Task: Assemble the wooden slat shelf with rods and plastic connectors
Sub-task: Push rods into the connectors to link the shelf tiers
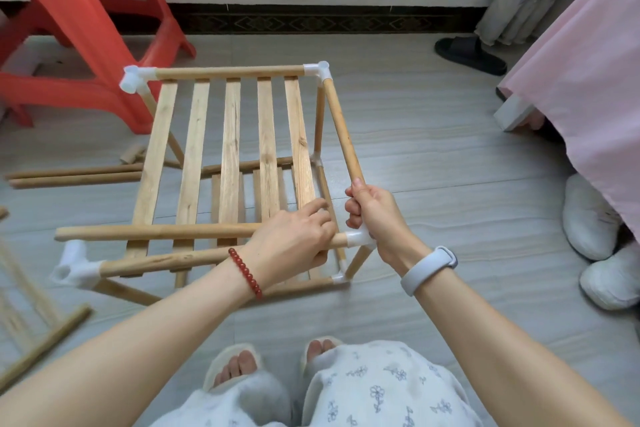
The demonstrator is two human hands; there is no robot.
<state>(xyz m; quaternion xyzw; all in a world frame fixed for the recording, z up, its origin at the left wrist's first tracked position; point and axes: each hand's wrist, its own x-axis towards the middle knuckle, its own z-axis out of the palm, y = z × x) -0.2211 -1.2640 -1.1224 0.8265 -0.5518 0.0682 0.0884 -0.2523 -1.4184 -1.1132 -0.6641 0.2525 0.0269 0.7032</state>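
The right hand [372, 215] is gripping the side rod [343, 128] while the left hand [294, 243] is curling its fingers [320, 215] round the front rod [156, 231] beside the connector [360, 238] (light, stiff wood, probably a tight push-fit, so hold near the joint).

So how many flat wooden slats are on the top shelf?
5. They lie side by side across the top shelf: slat one at far left, then slat two, slat three, slat four, and slat five nearest the hands.
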